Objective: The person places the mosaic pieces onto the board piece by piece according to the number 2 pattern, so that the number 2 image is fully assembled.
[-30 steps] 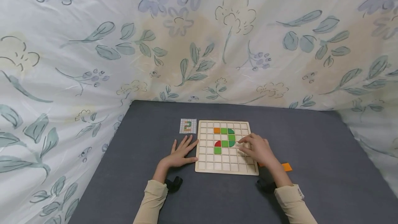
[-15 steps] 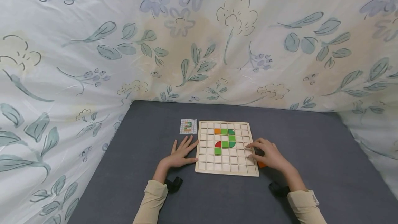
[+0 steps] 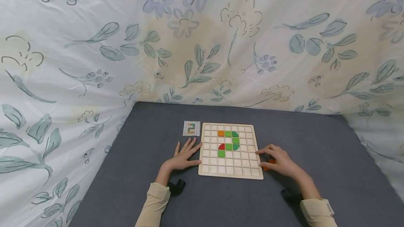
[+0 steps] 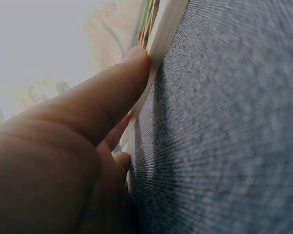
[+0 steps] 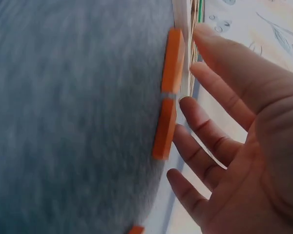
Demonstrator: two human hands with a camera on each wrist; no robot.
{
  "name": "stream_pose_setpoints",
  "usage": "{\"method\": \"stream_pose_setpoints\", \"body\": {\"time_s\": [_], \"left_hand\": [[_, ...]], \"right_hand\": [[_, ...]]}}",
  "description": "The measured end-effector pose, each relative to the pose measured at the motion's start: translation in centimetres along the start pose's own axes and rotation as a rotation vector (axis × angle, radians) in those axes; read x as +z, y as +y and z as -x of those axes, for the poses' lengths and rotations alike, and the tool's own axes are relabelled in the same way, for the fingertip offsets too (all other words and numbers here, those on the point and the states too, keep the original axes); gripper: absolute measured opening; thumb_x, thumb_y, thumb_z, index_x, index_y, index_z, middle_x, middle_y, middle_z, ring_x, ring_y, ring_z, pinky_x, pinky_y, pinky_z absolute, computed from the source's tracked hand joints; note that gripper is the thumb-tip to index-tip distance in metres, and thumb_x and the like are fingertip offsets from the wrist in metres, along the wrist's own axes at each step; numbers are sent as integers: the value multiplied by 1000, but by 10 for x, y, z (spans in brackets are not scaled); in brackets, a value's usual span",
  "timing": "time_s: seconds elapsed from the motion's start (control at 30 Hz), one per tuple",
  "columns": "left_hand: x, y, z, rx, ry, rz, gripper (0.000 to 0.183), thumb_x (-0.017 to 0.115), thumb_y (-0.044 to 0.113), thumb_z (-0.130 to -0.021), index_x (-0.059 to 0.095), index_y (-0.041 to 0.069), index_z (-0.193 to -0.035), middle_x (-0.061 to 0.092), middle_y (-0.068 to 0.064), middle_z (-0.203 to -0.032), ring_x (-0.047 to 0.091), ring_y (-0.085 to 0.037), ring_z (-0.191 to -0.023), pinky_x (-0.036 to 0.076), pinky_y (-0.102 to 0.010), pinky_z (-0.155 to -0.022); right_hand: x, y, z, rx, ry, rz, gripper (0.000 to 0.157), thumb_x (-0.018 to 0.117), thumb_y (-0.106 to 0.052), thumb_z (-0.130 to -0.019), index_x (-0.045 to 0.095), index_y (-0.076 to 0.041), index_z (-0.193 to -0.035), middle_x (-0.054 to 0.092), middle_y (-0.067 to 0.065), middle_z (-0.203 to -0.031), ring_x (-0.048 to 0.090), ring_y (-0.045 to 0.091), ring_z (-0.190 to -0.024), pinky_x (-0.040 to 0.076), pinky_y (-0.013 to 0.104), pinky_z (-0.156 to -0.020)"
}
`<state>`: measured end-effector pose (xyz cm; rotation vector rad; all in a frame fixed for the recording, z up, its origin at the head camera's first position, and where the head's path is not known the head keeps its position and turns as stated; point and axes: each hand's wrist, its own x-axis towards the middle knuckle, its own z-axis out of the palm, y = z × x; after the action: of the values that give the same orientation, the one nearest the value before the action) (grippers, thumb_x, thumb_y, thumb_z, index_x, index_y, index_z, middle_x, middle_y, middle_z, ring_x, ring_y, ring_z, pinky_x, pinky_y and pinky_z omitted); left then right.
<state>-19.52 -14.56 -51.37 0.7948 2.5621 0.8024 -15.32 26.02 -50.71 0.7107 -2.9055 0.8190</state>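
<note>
A pale wooden grid board (image 3: 209,169) lies on the dark cloth. Green square tiles (image 3: 228,146), an orange tile (image 3: 221,133), a red quarter-round tile (image 3: 222,146) and dark green rounded tiles (image 3: 235,147) sit in its cells. My left hand (image 3: 181,158) lies spread at the board's left side; in the left wrist view its thumb (image 4: 129,73) touches the board edge (image 4: 163,44). Beside the right edge hovers my right hand (image 3: 280,161), fingers loosely bent and holding nothing. Under it are orange blocks (image 5: 172,63), partly hidden in the head view.
A small printed card (image 3: 191,128) with a coloured "2" on a grid lies left of the board's top corner. Dark grey cloth (image 3: 227,202) covers the table. Floral fabric (image 3: 202,45) hangs behind and at the left. Black straps (image 3: 176,187) circle the wrists.
My right hand has moved right and slightly toward me, from over the board to beside its right edge, above the orange blocks. My left hand and the tiles have stayed put.
</note>
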Motion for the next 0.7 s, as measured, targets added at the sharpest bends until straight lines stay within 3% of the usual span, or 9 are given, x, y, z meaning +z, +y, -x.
{"method": "stream_pose_setpoints", "body": {"time_s": [0.1, 0.27, 0.7], "left_hand": [[0, 0, 0, 0, -1, 2, 72, 53, 45, -92, 18, 23, -150, 3, -9, -156, -7, -29, -143, -15, -61, -106], [0, 0, 1, -6, -2, 3, 72, 53, 45, -92, 18, 23, -150, 3, -9, -156, -7, -28, -143, -15, -60, -106], [-2, 3, 1, -4, 2, 2, 72, 53, 44, -92, 18, 22, -150, 3, -10, -156, -7, -30, -143, -15, -61, -106]], "right_hand": [[-4, 3, 5, 15, -1, 28, 39, 75, -30, -78, 66, -17, -114, 55, 2, -107, 49, 21, -93, 37, 41, -75], [-10, 7, 11, -2, -11, 49, 35, 77, -27, -75, 68, -16, -107, 54, 2, -103, 48, 20, -88, 37, 34, -70], [-18, 17, 17, 67, -94, 0, 31, 80, -23, -71, 69, -30, -100, 50, -1, -108, 41, 18, -94, 35, 38, -76]]}}
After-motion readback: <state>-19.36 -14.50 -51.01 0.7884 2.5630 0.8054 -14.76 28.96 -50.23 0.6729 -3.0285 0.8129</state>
